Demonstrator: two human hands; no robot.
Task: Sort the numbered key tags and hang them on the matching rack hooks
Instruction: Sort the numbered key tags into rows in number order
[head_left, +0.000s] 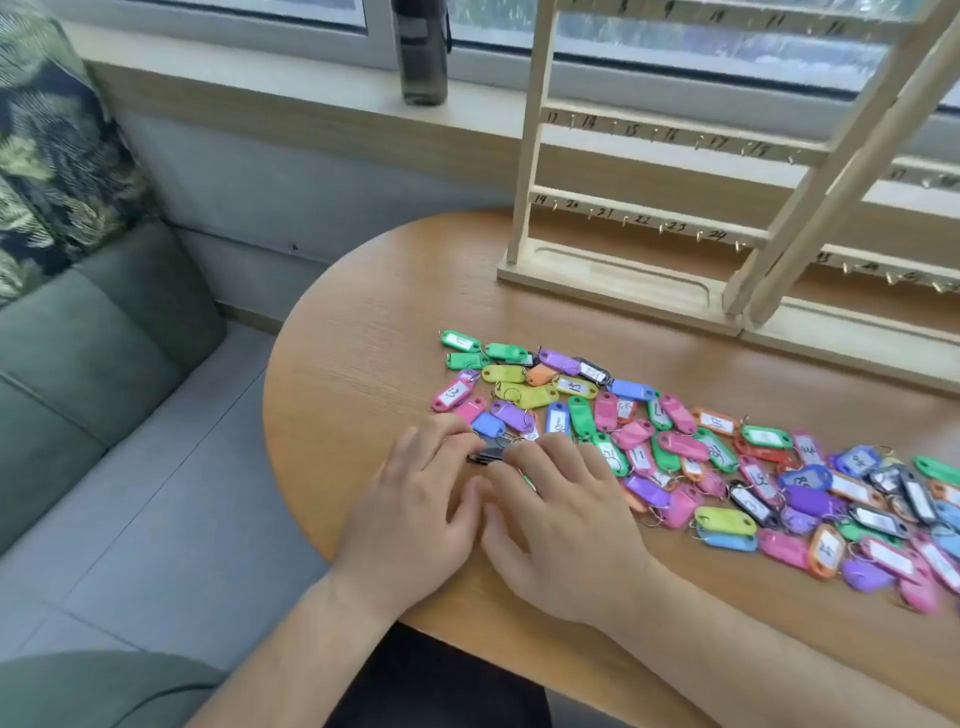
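Observation:
Several coloured key tags (675, 447) lie spread across the round wooden table (353, 364), from the middle to the right edge. A black key tag (487, 451) sits at the pile's near left end. My left hand (415, 509) and my right hand (561, 519) lie side by side over it, and the fingertips of both pinch it. Behind the pile stands a pale wooden rack (623, 208) with small hooks numbered in rows, such as 13 to 18 and 19 to 24. Its hooks carry no tags. A second rack (883, 270) stands to its right, partly cut off.
A dark water bottle (422, 52) stands on the windowsill behind the table. A green sofa (93, 332) with a patterned cushion (57, 150) is at the left. The table's left edge curves close to my left hand.

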